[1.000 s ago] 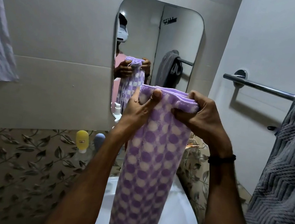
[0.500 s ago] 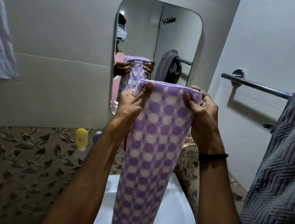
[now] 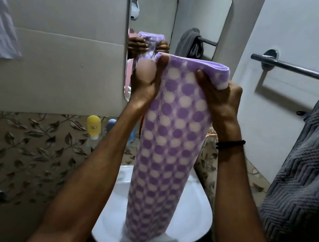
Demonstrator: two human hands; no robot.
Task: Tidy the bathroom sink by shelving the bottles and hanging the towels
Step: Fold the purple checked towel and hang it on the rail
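Left hand [image 3: 146, 81] and right hand [image 3: 220, 98] pinch the folded top edge of the purple-and-white dotted cloth towel [image 3: 171, 144], which hangs between them over the white ceramic sink [image 3: 196, 219]. A second ago that edge was bunched; now it lies flat, seemingly ready for the chrome wall rail [image 3: 291, 68] at far right.

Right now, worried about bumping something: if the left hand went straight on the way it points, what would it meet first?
Most likely the mirror: the left hand, gripping the purple towel, points up and forward, with the mirror's lower part directly behind it. Depth is unclear.
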